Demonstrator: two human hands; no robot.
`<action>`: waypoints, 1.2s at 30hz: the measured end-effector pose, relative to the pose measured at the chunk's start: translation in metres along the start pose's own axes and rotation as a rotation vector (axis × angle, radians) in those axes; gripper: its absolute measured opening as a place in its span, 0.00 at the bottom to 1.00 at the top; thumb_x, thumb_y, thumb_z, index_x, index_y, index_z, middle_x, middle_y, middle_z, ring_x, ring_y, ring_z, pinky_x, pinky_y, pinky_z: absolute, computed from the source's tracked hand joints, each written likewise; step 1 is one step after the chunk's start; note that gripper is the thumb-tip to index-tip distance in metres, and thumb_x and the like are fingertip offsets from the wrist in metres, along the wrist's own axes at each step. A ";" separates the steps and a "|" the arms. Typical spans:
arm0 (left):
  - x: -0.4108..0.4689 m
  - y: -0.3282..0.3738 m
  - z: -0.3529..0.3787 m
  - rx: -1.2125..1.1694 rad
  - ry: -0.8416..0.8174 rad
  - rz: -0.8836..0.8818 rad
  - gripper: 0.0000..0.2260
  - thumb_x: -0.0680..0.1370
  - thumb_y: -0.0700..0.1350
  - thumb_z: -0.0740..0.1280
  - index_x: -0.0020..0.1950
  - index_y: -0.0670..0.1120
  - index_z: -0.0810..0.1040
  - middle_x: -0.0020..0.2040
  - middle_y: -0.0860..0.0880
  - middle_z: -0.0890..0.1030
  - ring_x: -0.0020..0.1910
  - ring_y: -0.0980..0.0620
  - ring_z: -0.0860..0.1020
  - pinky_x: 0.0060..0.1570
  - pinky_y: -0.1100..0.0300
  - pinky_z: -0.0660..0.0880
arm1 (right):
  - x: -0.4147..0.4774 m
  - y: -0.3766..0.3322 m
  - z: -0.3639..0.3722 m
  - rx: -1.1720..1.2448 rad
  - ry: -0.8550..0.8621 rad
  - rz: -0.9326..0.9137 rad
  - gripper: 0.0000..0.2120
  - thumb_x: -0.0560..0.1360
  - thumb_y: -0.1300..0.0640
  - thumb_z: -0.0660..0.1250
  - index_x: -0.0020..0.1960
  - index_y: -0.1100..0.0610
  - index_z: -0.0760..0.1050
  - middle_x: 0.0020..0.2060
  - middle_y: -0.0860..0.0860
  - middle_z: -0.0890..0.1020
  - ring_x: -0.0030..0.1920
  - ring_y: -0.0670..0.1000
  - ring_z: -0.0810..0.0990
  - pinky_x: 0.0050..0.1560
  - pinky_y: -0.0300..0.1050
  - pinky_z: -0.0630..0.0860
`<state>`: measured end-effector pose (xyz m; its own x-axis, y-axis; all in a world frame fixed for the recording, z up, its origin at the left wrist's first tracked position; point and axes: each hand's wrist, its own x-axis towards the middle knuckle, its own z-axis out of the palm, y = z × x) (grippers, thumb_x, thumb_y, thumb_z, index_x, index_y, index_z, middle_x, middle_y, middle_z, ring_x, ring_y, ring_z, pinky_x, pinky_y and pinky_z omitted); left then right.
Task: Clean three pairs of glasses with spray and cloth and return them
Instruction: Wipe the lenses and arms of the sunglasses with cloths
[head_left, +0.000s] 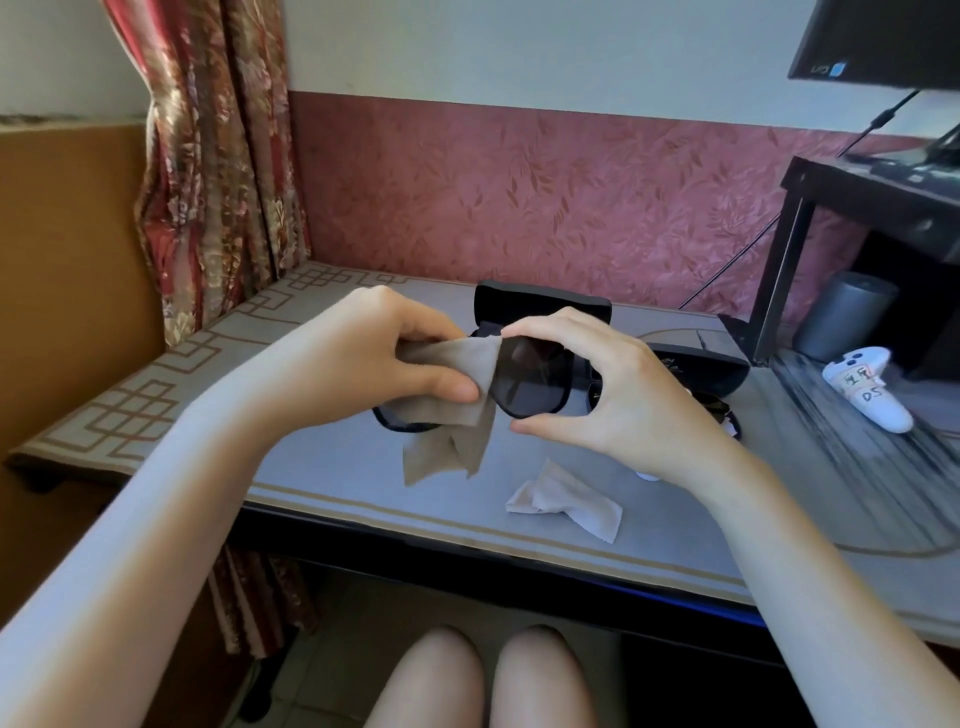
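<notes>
Sunglasses (530, 382), cloth (452, 415) above table's (322, 467) near half

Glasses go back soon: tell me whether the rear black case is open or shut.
Open: the rear black case has its lid standing upright.

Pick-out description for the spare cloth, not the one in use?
On the grey table mat, near its front edge, close to the right hand, lies a crumpled cloth. It is whitish and untouched; the tan cloth is gripped by the left hand.
</notes>
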<state>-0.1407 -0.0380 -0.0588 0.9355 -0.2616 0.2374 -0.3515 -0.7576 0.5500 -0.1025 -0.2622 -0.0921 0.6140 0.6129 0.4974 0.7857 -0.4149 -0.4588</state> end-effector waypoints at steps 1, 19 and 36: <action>0.000 -0.002 0.000 -0.014 0.002 0.002 0.09 0.72 0.51 0.73 0.48 0.48 0.85 0.40 0.45 0.84 0.37 0.50 0.78 0.37 0.57 0.71 | 0.000 0.000 0.001 0.003 0.001 -0.006 0.24 0.68 0.58 0.77 0.62 0.54 0.75 0.52 0.50 0.77 0.54 0.45 0.75 0.55 0.29 0.66; -0.006 -0.006 0.009 0.030 0.012 -0.034 0.13 0.62 0.53 0.80 0.42 0.54 0.80 0.38 0.58 0.82 0.36 0.61 0.78 0.35 0.68 0.71 | -0.008 0.006 0.001 0.036 0.016 0.039 0.28 0.66 0.59 0.79 0.64 0.54 0.75 0.53 0.50 0.77 0.56 0.45 0.75 0.58 0.30 0.66; -0.003 -0.008 0.005 -0.183 0.117 0.037 0.18 0.75 0.54 0.65 0.42 0.37 0.76 0.31 0.46 0.72 0.30 0.57 0.67 0.32 0.62 0.64 | -0.010 0.003 -0.007 0.086 0.059 0.074 0.26 0.67 0.57 0.79 0.63 0.51 0.75 0.53 0.48 0.77 0.53 0.44 0.75 0.56 0.27 0.65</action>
<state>-0.1403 -0.0345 -0.0678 0.9150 -0.2077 0.3458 -0.3961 -0.6247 0.6729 -0.1055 -0.2744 -0.0934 0.6756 0.5407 0.5012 0.7302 -0.3965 -0.5564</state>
